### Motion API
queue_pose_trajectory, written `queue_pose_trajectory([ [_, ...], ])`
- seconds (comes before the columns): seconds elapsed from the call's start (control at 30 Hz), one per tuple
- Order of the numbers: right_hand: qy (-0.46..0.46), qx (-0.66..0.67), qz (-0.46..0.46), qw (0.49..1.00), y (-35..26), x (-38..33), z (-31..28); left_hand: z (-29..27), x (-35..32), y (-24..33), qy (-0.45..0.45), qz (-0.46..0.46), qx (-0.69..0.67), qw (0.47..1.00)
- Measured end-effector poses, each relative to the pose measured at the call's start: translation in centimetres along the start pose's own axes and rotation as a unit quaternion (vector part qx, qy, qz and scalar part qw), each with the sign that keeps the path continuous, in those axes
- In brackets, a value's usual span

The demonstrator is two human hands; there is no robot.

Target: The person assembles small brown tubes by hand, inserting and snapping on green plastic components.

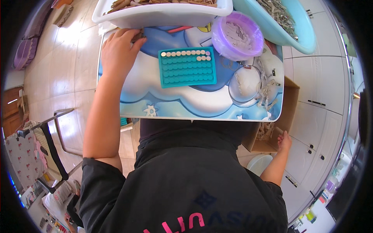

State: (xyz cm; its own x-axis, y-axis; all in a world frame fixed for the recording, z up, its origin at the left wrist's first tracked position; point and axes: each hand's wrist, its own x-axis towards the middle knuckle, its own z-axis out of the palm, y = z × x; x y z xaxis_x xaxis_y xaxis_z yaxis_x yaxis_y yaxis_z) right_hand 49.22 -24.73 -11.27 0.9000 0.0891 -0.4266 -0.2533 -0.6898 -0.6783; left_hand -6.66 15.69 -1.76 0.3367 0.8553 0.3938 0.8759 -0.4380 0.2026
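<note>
My left hand [121, 50] rests at the far left of the table, fingers curled around a small brownish piece [138, 34] that is mostly hidden. Low on the right, beyond the table edge, my right hand [285, 141] is closed at the rim of a cardboard box [292, 97] and seems to grip its flap. Crumpled light-coloured pieces [265, 131] lie inside that box. On the table is a teal tray [186, 70] with rows of round hollows. Whitish discs [184, 53] fill its far row, and several more sit at the right of the second row.
A white tub [163, 15] of brown pieces stands at the far edge. Beside it are a lined purple bowl [219, 42] of pale pieces and a light-blue basin [307, 42] of metallic pieces. Clear tangled strips [265, 91] lie on the table's right side. White cabinets [320, 73] line the right.
</note>
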Motion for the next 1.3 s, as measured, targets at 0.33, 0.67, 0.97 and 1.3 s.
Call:
queue_pose_trajectory([
  [0.33,-0.12,0.0,-0.475,0.872,-14.7,-14.6,10.7,-1.1,-0.3,0.5,-0.107,-0.095,-0.095,0.985],
  [0.67,-0.19,-0.231,-0.598,0.743,-17.2,-25.2,19.3,-2.3,-2.8,1.3,-0.035,-0.076,-0.068,0.994],
  [0.97,-0.283,0.021,-0.604,0.744,-16.1,-29.5,16.5,-4.4,-7.5,12.0,-0.317,-0.189,-0.656,0.658],
  [1.3,-0.47,0.054,-0.67,0.572,-14.3,-32.4,17.1,-2.5,-8.2,12.8,-0.36,-0.379,-0.774,0.357],
])
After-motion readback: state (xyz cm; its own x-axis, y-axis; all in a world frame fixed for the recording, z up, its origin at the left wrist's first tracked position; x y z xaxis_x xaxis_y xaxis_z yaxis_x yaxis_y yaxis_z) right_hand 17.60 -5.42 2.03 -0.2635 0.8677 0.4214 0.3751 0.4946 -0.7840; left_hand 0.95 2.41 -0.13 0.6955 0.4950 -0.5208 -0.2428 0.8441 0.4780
